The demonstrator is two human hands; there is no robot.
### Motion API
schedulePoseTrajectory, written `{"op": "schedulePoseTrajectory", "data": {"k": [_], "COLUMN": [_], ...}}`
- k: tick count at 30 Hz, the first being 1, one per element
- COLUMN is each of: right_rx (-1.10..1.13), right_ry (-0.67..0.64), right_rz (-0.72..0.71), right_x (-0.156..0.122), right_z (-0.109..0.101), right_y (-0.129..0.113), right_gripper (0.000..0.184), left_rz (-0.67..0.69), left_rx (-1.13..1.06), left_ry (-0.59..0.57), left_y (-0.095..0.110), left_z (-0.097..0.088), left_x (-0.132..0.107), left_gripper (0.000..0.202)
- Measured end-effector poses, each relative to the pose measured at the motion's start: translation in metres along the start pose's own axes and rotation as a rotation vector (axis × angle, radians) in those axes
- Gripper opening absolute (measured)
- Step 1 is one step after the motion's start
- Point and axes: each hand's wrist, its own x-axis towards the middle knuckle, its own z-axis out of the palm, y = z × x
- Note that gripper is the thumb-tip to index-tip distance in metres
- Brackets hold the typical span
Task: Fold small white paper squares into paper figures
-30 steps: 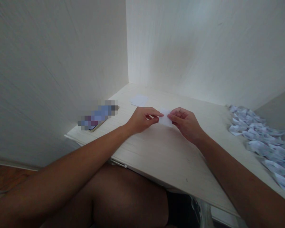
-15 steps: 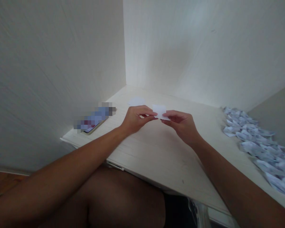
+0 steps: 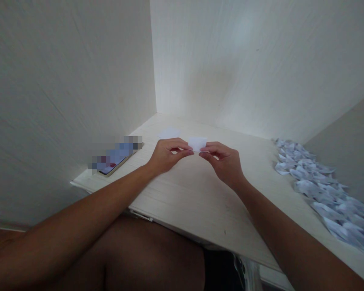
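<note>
A small white piece of paper (image 3: 197, 143) stands up between my two hands, just above the pale wooden table (image 3: 200, 194). My left hand (image 3: 165, 154) pinches its left lower edge with thumb and fingers closed. My right hand (image 3: 223, 161) pinches the right lower edge the same way. The paper's upper half rises above my fingertips, and its lower edge looks like a fold line.
Another white paper square (image 3: 169, 132) lies flat behind my hands. A phone (image 3: 117, 158) rests near the table's left edge. Several folded paper pieces (image 3: 317, 186) are heaped along the right side. Walls close in on the left and back. My knee is under the table's front edge.
The paper, lying nearly flat between my fingers a second ago, now stands upright on a fold. Both hands have drifted slightly left in view as the camera shifted.
</note>
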Motion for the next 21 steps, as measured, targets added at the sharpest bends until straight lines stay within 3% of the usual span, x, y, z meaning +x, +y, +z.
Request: {"op": "schedulePoseTrajectory", "data": {"k": [5, 14, 21], "right_rx": [0.037, 0.23, 0.253], "right_ry": [-0.008, -0.031, 0.038], "right_rz": [-0.002, 0.162, 0.273], "right_x": [0.001, 0.002, 0.001], "right_z": [0.001, 0.005, 0.009], "right_y": [0.0, -0.003, -0.008], "right_gripper": [0.004, 0.027, 0.036], "left_rz": [0.037, 0.068, -0.207], "left_rx": [0.036, 0.056, -0.114], "left_ry": [-0.001, 0.033, 0.086], "left_y": [-0.001, 0.0, 0.006], "left_z": [0.0, 0.001, 0.012], "left_x": [-0.001, 0.0, -0.003], "left_gripper": [0.015, 0.014, 0.022]}}
